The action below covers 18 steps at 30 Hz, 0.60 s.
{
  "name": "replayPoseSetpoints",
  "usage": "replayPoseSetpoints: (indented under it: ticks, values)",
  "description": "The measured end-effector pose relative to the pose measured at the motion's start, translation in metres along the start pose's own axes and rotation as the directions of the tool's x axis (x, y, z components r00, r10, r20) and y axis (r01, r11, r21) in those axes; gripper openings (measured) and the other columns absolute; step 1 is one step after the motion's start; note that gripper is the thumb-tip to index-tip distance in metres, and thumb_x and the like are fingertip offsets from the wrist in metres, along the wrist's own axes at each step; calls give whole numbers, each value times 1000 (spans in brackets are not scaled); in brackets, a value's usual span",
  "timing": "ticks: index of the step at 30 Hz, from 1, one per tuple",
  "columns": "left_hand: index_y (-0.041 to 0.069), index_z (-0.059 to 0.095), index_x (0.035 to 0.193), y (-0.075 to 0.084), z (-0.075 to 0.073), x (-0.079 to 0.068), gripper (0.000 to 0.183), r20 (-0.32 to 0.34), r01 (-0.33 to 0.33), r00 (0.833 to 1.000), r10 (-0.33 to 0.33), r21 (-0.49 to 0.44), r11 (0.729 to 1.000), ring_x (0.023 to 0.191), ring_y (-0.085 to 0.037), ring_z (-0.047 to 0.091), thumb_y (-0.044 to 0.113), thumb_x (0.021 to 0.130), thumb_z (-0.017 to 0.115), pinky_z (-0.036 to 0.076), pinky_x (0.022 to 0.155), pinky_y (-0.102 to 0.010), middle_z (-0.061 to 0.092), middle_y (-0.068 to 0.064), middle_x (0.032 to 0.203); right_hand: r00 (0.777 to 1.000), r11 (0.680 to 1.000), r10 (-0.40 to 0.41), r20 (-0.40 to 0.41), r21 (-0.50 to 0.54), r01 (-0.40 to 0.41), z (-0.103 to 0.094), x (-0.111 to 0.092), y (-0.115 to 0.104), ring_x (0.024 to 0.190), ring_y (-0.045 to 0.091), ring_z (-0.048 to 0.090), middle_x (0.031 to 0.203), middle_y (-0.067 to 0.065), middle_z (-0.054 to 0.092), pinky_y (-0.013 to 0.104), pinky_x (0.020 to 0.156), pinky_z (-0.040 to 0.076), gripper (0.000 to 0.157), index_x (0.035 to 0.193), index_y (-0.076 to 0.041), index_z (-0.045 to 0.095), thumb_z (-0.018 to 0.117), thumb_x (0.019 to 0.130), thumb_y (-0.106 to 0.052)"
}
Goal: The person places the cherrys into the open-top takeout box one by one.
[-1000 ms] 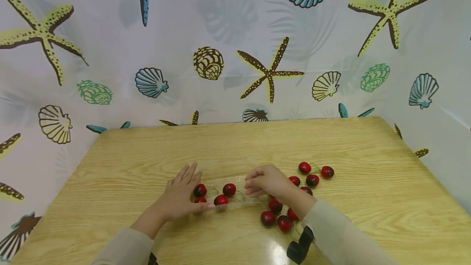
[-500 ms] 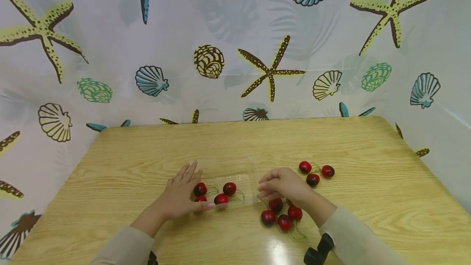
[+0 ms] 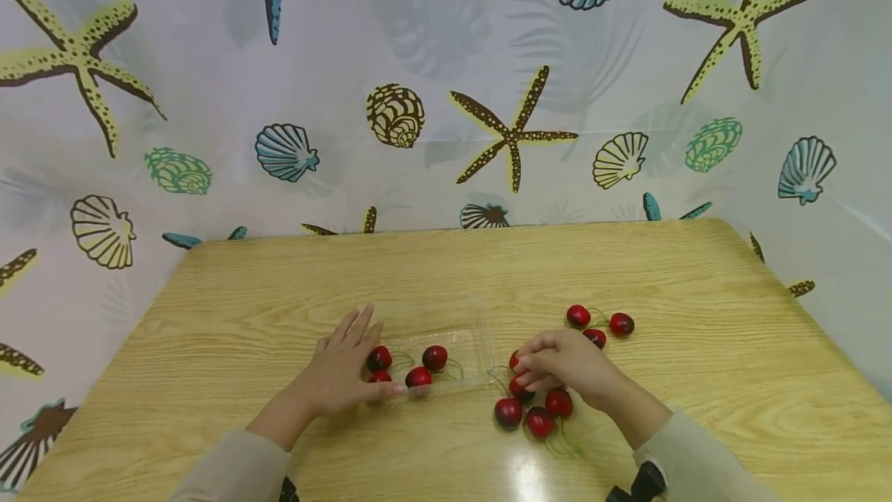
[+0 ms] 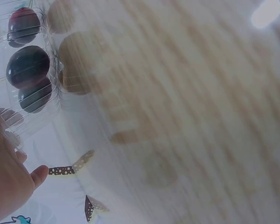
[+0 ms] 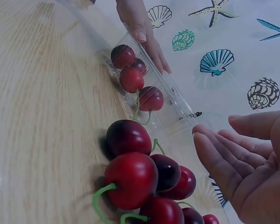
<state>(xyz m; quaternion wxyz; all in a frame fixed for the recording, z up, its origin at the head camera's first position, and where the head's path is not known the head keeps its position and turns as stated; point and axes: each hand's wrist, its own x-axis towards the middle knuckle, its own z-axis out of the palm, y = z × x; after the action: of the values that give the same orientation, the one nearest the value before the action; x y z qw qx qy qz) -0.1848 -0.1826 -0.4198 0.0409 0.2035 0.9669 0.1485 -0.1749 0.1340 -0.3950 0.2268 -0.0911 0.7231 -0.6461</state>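
A clear plastic container sits mid-table, with several red cherries in its left part. My left hand rests at its left end, fingers straight and spread, thumb along the front rim. In the right wrist view the left thumb shows right at that rim. My right hand hovers over the loose cherries just right of the container, fingers loosely bent. In the right wrist view its fingers have nothing between them. Its fingertips overlap a dark red cherry in the head view.
Farther back on the right lie more cherries joined by green stems, one partly behind my right hand. The wooden table ends at a white cloth printed with shells and starfish.
My right hand has drawn back rightward from the container's right end to above the loose cherries, revealing that end of the container. The left hand has stayed in place.
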Motion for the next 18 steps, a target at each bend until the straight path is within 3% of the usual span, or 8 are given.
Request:
replayPoseSetpoints:
  ticks: [18]
  values:
    - [2,24,136,1,-2,0,100,18,5,1000,-4,-10,1000,128,-33,0,72,68,43,11,90,-63,1,-11,143,1000,1000,0,17,-28,1,-20,-26,15,73,23,61,82,16,61,33,67,49,28,96,17,51,53,85,-9]
